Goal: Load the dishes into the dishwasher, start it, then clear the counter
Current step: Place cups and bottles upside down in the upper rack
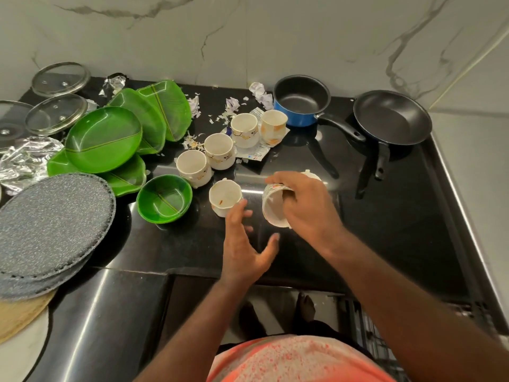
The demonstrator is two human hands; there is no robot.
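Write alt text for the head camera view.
A person's right hand grips a tilted white cup over a black counter, while the open left hand is beside a second white cup. Behind stand four more cups, green leaf-shaped plates, a green bowl, a blue saucepan, a frying pan and glass lids.

Home kitchen. Evidence: glossy black stone table (399, 216) against a white marble-look wall (275, 37). Blue saucepan (301, 102) sits at the back of the table, with a black frying pan (392, 117) just right of it. Left of the saucepan: a cluster of white cups (220, 150), then stacked green leaf-pattern plates (103, 139), and far left glass pot lids (60, 78) and crumpled foil (24, 158). Paper scraps (232, 104) are scattered just left of the saucepan. Round grey placemats (52, 224) lie well left of it, nearer the camera. Below and right of the saucepan, under the table edge, a wire rack (371, 334) that looks like a dishwasher's.
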